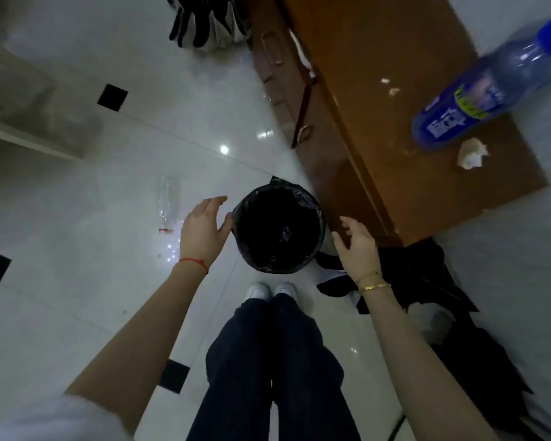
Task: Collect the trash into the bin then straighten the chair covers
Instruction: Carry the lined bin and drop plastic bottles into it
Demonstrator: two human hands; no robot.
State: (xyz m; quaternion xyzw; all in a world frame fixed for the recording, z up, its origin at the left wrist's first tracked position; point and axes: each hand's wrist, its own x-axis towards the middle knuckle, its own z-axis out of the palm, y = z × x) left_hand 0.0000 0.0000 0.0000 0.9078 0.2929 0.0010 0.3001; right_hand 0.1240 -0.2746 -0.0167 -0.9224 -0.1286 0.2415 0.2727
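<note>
both grips released: left hand point(201, 230) touches the bin point(279, 232) rim, right hand point(357, 246) just beside it. bin's on the floor by the worktop point(395, 100). best: clamp opposite sides evenly w/ both palms, keep liner tucked.

Interior of bin point(279, 232): black throughout, contents indistinguishable apart from one faint glint near centre. Base of bin hidden by its own rim and liner. Far right of bin, blue bottle point(490, 87) on desk point(395, 74) — cap cut by right frame edge, label print blurred, illegible. Crumpled scrap point(471, 153) just below that bottle: soft-focus, material not determinable. Beyond bin, striped black-and-white item point(204, 20) cut off by top edge — identity unclear. Right of bin, dark cloth point(452, 313) partly hidden behind right forearm point(404, 345).
</note>
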